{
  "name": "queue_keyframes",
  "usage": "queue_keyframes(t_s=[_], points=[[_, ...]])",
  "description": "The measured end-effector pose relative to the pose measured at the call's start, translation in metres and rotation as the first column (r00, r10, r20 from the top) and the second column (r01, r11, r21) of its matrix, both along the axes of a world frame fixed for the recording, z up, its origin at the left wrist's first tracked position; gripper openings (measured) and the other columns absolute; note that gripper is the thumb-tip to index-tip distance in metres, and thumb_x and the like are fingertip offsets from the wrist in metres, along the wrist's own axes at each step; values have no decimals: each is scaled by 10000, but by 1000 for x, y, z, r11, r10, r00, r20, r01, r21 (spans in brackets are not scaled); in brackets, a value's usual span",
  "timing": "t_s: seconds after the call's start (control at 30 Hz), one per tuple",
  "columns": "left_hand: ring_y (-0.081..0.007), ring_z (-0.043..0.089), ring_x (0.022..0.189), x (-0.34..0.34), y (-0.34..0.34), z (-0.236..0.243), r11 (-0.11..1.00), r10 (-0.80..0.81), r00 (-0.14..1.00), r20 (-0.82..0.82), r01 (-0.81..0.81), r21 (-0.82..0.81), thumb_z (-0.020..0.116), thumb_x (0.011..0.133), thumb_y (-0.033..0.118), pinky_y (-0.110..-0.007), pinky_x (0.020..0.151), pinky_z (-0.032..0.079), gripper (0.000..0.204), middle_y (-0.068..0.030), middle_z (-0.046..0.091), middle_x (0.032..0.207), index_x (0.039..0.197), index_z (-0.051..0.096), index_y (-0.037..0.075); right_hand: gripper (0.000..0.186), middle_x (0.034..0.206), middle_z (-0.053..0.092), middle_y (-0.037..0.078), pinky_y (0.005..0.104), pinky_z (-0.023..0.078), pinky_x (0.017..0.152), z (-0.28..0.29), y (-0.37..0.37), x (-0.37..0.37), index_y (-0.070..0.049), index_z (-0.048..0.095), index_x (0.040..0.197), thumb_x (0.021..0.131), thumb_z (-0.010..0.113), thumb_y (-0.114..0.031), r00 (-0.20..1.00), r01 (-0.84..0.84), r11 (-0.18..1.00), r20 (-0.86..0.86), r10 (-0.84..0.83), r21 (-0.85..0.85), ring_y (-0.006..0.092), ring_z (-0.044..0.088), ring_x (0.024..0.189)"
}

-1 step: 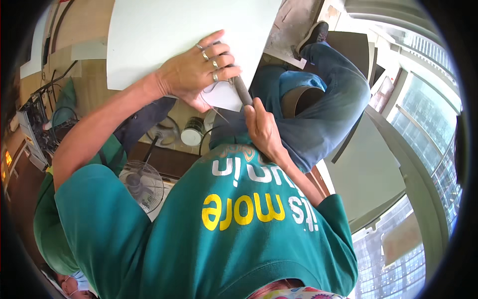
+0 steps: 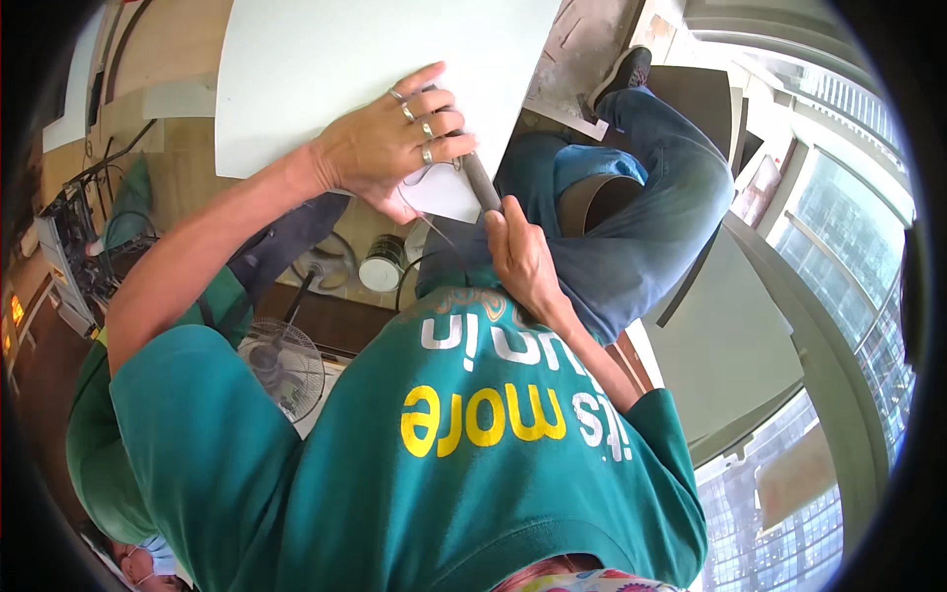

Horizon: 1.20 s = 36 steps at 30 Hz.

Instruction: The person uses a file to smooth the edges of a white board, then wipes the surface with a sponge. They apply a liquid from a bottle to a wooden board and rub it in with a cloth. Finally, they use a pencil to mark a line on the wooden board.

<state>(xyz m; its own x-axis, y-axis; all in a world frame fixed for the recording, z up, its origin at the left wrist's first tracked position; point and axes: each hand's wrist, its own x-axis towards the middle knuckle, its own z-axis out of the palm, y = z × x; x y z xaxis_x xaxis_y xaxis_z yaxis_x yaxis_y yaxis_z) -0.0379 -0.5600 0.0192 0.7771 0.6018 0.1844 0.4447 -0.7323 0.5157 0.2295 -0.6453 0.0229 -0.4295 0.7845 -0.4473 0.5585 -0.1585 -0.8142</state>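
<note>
My left hand (image 2: 395, 148), with several silver rings, grips a large white sheet (image 2: 335, 59) near its lower edge, fingers curled over the head of a grey rod-like tool (image 2: 481, 185) and thumb at the edge. My right hand (image 2: 518, 252) is closed on the tool's lower end, just past the sheet. Beneath the tool, a small curved flap (image 2: 446, 192) shows at the sheet's corner, with a thin wire or cord hanging beside it. Exactly what lies under my left fingers is hidden.
My jeans-clad leg (image 2: 671, 217) lies right of the sheet. A metal can (image 2: 383, 259), a fan (image 2: 281, 365) and electronic equipment (image 2: 74, 261) are at left. A co-worker in green (image 2: 94, 434) is close at lower left. Grey boards (image 2: 730, 335) lean by the windows at right.
</note>
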Motion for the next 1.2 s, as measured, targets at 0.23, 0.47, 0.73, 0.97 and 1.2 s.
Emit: queue_keyframes(t_s=[0.23,0.47,0.73,0.97,1.2], points=[[-248,489,1260,-1,-10,6,999,-37,999,-21,37,3,893,474,358,-597,1239,223,1007,-48,549,1278,1389,539,134,208,584,483,269,537,355,491,-1,-13,15,-31,399,935,1050,505,-168,999,34,999,-38,-34,-9,502,521,576],[-219,468,1293,-2,-9,1,995,-95,995,-4,95,-27,898,562,393,-550,1253,215,967,-28,541,1271,1398,481,143,210,589,493,269,543,364,502,-1,-24,13,-36,402,938,1055,496,-182,999,47,997,19,-46,-67,506,531,586],[-262,534,1112,-4,-13,-6,999,-46,997,58,45,17,902,495,344,-566,1211,322,831,-45,547,1110,1215,555,115,203,579,500,267,555,374,507,3,-18,3,-33,416,941,1043,517,-176,1000,-22,1000,11,23,-19,495,536,585],[-267,533,1095,-9,-13,-8,997,-80,996,26,80,20,890,515,350,-574,1185,352,811,-55,544,1088,1211,553,108,188,579,510,261,549,379,502,5,-13,2,-37,432,945,1033,535,-168,999,-41,999,-31,41,3,484,543,576],[-245,525,1165,-5,-7,-1,986,-166,986,13,166,9,882,517,306,-506,1189,374,896,-38,550,1199,1326,552,110,194,611,558,269,561,421,539,7,-20,19,-36,438,976,1033,531,-197,999,-19,999,43,20,-28,485,578,612]])
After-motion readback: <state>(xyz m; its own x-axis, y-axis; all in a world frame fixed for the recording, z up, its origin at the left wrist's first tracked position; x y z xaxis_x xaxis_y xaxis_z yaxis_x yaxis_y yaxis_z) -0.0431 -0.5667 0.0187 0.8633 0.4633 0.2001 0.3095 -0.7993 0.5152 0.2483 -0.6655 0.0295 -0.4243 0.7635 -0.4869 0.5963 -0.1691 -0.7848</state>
